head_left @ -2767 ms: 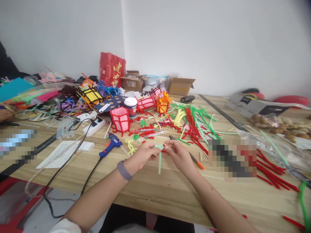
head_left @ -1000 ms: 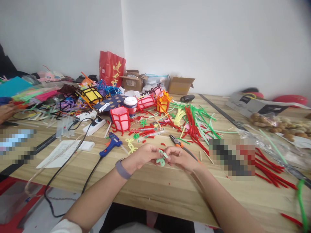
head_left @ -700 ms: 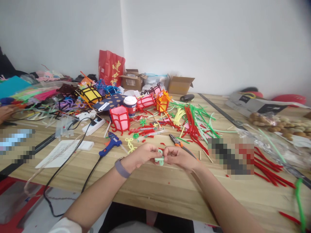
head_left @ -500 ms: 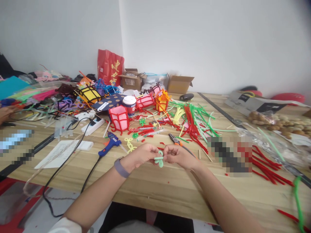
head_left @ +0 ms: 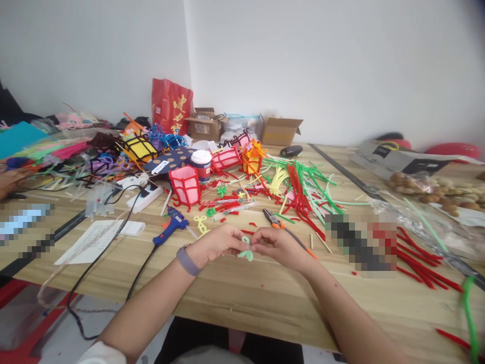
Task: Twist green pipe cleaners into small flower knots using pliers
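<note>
A pale green pipe cleaner (head_left: 247, 255), bent into several small loops, is held up above the table's front part. My left hand (head_left: 223, 242) pinches it from the left, and a grey band circles that wrist. From the right, the fingertips of my right hand (head_left: 275, 245) are closed on the same looped piece. Fingers hide its centre. Just beyond my hands lie yellow looped pipe cleaners (head_left: 201, 222), a blue glue gun (head_left: 172, 225) and pliers with orange-black handles (head_left: 273, 218).
Red pipe cleaners (head_left: 424, 263) lie at the right, green ones (head_left: 322, 177) further back. A pink-red lantern (head_left: 185, 186) and a lidded paper cup (head_left: 201, 164) stand behind the glue gun. A black cord (head_left: 81, 273) hangs over the front edge. Another person's hand (head_left: 11, 179) rests far left.
The looped green pipe cleaner has turned between my fingers, so its loops now face differently. Both hands stay in nearly the same place and keep their hold.
</note>
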`<state>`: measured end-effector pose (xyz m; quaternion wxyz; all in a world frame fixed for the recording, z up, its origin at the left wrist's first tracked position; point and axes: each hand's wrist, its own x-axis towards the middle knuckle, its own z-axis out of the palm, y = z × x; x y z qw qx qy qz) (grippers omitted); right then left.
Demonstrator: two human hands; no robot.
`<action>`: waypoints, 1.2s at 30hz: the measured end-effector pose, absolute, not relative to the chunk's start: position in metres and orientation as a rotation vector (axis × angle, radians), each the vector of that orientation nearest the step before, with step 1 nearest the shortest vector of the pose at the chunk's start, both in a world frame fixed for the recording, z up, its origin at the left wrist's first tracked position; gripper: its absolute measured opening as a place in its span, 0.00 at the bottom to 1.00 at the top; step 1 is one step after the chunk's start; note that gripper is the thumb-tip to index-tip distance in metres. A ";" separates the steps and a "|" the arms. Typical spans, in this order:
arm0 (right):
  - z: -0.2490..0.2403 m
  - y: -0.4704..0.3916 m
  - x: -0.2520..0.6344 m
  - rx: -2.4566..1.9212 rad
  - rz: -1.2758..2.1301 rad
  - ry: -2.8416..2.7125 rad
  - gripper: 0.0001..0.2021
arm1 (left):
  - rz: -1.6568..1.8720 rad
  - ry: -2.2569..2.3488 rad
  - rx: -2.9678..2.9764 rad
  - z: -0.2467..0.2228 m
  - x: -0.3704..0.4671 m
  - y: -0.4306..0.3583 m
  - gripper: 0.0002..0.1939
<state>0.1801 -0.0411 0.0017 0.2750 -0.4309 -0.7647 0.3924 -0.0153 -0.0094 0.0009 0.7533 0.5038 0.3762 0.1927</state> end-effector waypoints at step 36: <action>-0.004 -0.047 0.171 -1.027 -0.011 -2.458 0.14 | 0.684 0.970 1.408 0.009 -0.013 -0.014 0.07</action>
